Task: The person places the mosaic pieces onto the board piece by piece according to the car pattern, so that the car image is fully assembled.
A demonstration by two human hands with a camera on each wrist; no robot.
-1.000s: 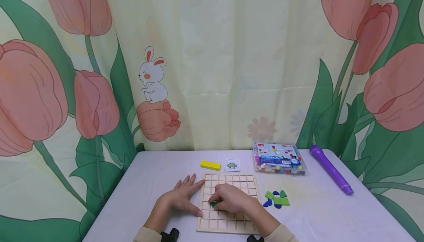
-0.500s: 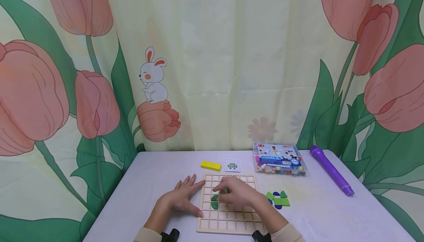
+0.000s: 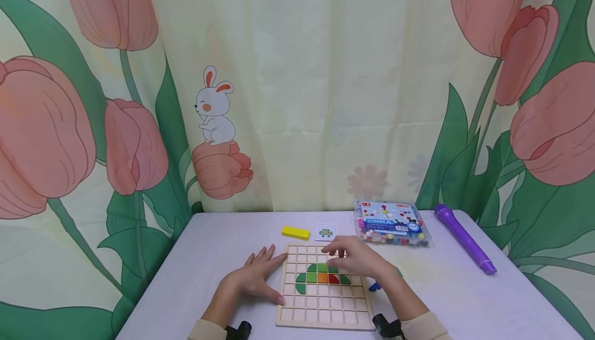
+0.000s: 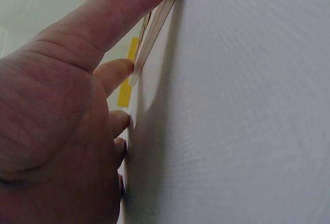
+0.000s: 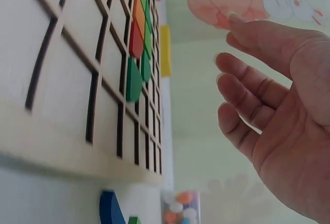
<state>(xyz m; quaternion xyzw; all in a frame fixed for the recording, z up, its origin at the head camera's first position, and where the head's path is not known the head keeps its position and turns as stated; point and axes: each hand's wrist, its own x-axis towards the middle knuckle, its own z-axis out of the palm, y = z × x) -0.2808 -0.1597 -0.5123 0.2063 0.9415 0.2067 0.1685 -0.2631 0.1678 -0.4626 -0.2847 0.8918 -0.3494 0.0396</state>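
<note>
My left hand (image 3: 255,275) rests at the left side of a wooden grid board (image 3: 325,317), fingers spread, with thumb and index finger touching its edge. In the left wrist view, the thumb (image 4: 129,7) presses against the board's side. Over the board's upper right hovers my right hand (image 3: 360,260), its fingers loosely bent; the right wrist view shows nothing held. Flat pieces lie in the grid's cells: an orange square (image 3: 323,278), a red piece (image 5: 136,39), light green squares (image 3: 311,278) and dark green rounded pieces (image 3: 301,283). The right hand hides part of the upper row.
Blue pieces (image 3: 374,287) lie right of the board, partly behind the right arm. Beyond the board are a yellow block (image 3: 295,232), a small pattern card (image 3: 325,232) and a clear box of colourful beads (image 3: 392,223). A purple tube (image 3: 465,239) lies far right.
My right hand has left the dark green piece at the board's left and moved up and right, uncovering the coloured pieces. My left hand has stayed in place.
</note>
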